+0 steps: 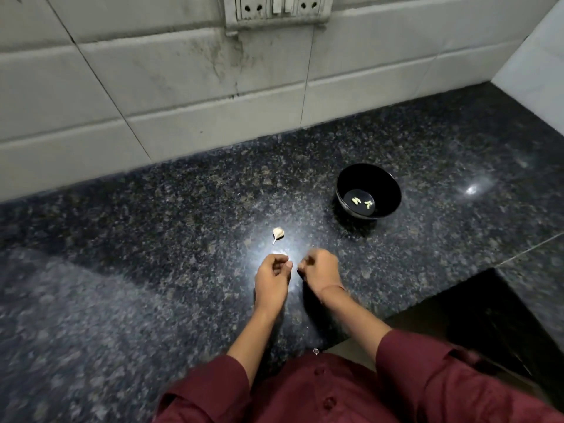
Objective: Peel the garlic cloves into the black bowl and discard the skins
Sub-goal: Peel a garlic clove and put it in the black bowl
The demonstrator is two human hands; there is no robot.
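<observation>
An unpeeled garlic clove (278, 233) with a thin tail lies on the dark granite counter (152, 239). Just in front of it, my left hand (271, 279) and my right hand (320, 270) hover close together, a small gap between them. Both have curled fingers with thumb against fingertips. Motion blur hides whether anything is pinched in either hand. The black bowl (393, 190) stands to the right and farther back, an arm's reach from my right hand. Two peeled pale cloves (355, 200) lie on its bottom.
A tiled wall with a socket plate (276, 9) closes off the back, and a second wall (537, 65) the right corner. The counter steps down to a dark recess (476, 315) at the front right. A tiny scrap of skin (316, 351) lies at the counter's front edge.
</observation>
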